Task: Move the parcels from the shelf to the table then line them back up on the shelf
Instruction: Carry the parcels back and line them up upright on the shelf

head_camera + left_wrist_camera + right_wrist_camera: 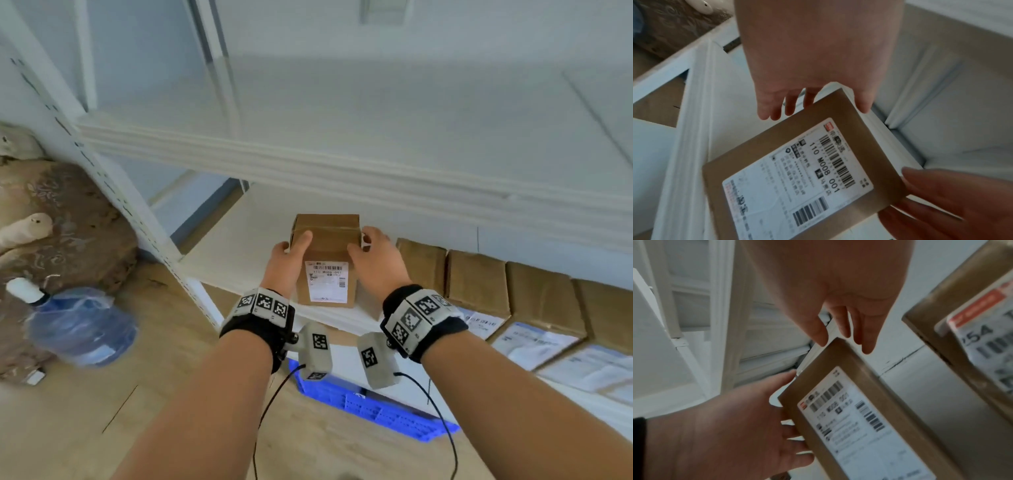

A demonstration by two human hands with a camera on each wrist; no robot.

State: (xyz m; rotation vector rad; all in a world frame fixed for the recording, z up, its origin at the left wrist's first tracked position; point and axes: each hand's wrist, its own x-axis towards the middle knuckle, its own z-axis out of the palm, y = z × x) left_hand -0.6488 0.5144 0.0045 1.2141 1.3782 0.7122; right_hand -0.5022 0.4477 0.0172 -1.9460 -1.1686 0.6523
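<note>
A small brown cardboard parcel [325,240] with a white shipping label stands on the lower white shelf [233,246], its label side towards me. My left hand [294,245] is at its left side, thumb lying on the front face, fingers straight. On the other side my right hand [368,246] has its thumb on the front and its fingers along the side. The left wrist view shows the label [797,178] close up, the left hand [813,56] straddling one corner and the right hand [951,203] at the opposite edge. The right wrist view shows the same parcel [859,418] between both hands.
A row of several labelled parcels [476,284] lies on the same shelf just right of my right hand; the nearest [972,337] is close by. The upper shelf's rail [308,164] overhangs. A blue crate [376,407] sits under the shelf, and a water jug [82,325] stands on the floor at left.
</note>
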